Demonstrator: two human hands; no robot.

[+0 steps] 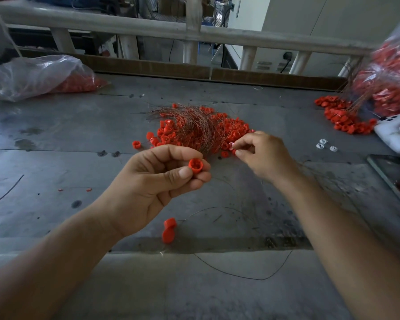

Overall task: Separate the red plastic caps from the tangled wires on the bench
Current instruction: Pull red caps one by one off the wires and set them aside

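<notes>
A heap of red plastic caps lies mid-bench, tangled with a bundle of thin brown wires. My left hand is raised in front of the heap and pinches a single red cap between thumb and fingertips, its open end toward me. My right hand sits at the heap's right edge and pinches a small pale-and-red piece between thumb and forefinger. Two joined red caps lie on the bench below my left hand, with a thin dark wire curling away from them.
A clear bag of red caps lies at the back left. Another bag with caps and wires stands at the right, with spilled caps before it. A white handheld device, small white pieces and a dark phone lie at right.
</notes>
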